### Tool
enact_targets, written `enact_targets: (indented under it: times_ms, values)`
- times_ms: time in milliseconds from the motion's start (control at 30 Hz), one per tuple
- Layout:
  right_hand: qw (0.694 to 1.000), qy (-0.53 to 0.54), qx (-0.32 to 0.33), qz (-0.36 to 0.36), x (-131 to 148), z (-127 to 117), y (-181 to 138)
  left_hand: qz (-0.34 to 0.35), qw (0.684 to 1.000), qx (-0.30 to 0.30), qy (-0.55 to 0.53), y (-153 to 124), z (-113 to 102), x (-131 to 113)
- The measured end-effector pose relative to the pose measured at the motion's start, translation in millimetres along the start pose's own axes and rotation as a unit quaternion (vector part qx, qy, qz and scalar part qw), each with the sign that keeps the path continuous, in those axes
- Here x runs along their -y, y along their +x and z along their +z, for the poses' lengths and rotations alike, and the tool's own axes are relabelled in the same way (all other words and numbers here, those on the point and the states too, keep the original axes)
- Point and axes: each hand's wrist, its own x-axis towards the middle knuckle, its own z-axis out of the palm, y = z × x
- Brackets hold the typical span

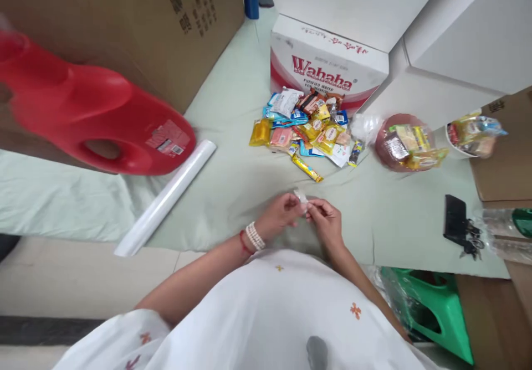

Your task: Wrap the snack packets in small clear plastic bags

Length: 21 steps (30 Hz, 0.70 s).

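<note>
Pale green cloth (394, 215) laid out, one small whitish piece in two hands

The small whitish piece (300, 195) is pinched between the fingertips of the left hand (279, 216) and the right hand (327, 223), both grips drawn narrow, over the near part of the cloth. Whether it is sealed or torn cannot be told. Its handling is judged to be under way and unfinished, since it is neither laid down nor let go. Beyond the hands, a yellow stick packet (307, 169) is placed at the near side of a loose snack pile (320, 129), backed by a Wahaha box (324, 76). To the right, other packets are held in a reddish bowl (380, 144) and a white cup (441, 140); only part of the packets, it seems, is contained. To the left, a white roll (166, 198) is laid near a red jug (137, 109), both untouched by the hands
</note>
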Motion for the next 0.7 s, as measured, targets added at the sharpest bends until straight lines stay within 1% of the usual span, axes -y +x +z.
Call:
enact_targets:
  times_ms: [33,100,200,267,367,433,467,500,533,567,600,633,667,700]
  values:
    - [1.000,0.007,-0.006,0.002,0.3,0.7,-2.1,0.016,1.000,0.011,0.003,8.8,6.3,1.6]
    - [0.999,0.036,-0.034,-0.002,6.4,-8.4,0.3,0.042,0.999,0.020,0.005,19.9,13.4,5.7]
    - [0.991,0.112,-0.067,0.010,18.1,-33.4,6.9,0.045,0.999,-0.006,-0.021,24.2,11.9,11.3]
    - [0.982,0.171,-0.068,0.035,21.9,-46.0,8.6,0.036,0.998,-0.032,-0.044,21.3,6.0,14.2]
    - [0.965,0.244,-0.063,0.077,21.3,-51.6,7.9,0.026,0.998,-0.046,-0.042,10.4,-5.2,18.0]
    - [0.957,0.267,-0.048,0.102,20.9,-48.8,6.6,0.032,0.997,-0.074,0.008,-1.0,-12.3,19.8]
    - [0.956,0.269,-0.038,0.111,21.8,-46.7,6.0,0.051,0.992,-0.106,0.049,-7.3,-15.1,20.0]
    - [0.956,0.266,-0.028,0.118,23.6,-44.4,5.7,0.086,0.981,-0.145,0.099,-13.7,-17.0,19.5]
    - [0.958,0.259,-0.017,0.121,26.4,-42.2,5.5,0.136,0.962,-0.182,0.153,-19.7,-17.8,18.3]
    - [0.960,0.251,-0.007,0.121,30.0,-40.3,5.7,0.194,0.936,-0.207,0.208,-24.5,-17.2,16.4]
    - [0.963,0.242,0.003,0.120,34.3,-38.6,6.2,0.251,0.908,-0.212,0.261,-27.9,-15.2,14.2]
    - [0.965,0.234,0.013,0.119,38.7,-37.2,6.9,0.299,0.881,-0.198,0.308,-29.3,-11.9,11.9]
    - [0.967,0.227,0.023,0.117,43.0,-36.1,7.8,0.331,0.859,-0.174,0.349,-28.5,-7.7,9.8]
    - [0.968,0.219,0.032,0.117,46.8,-35.1,8.8,0.344,0.846,-0.147,0.380,-25.7,-3.0,8.3]
